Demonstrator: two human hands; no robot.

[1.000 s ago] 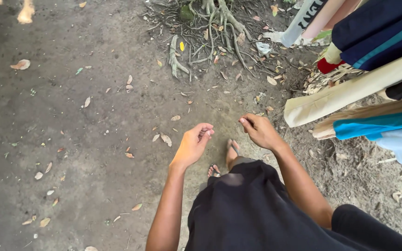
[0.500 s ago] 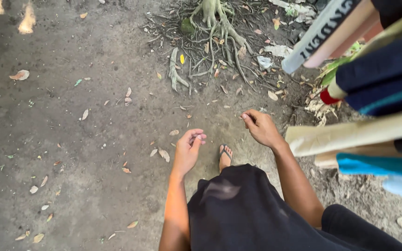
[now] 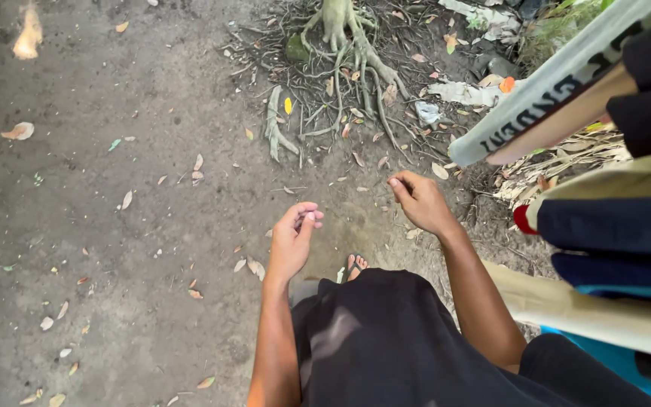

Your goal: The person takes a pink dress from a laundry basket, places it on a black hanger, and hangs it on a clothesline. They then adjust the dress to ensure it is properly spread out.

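My left hand (image 3: 293,237) hangs in front of me over bare dirt ground (image 3: 114,249), fingers loosely curled toward the thumb, with nothing visible in it. My right hand (image 3: 419,200) is stretched forward at about the same height, fingers bent inward and empty, a little left of the hanging clothes (image 3: 612,218). Below both hands are my black clothing (image 3: 386,347) and one foot in a sandal (image 3: 354,266).
Tree roots (image 3: 340,60) spread over the ground ahead. Dry leaves and scraps of litter (image 3: 461,92) lie scattered around them. Folded garments in cream, navy, blue and red hang in a row along the right edge, close to my right arm.
The view has shifted forward toward the roots. My left hand's fingers have curled in from a spread pose. My right hand has moved slightly ahead, and the clothes sit nearer on the right.
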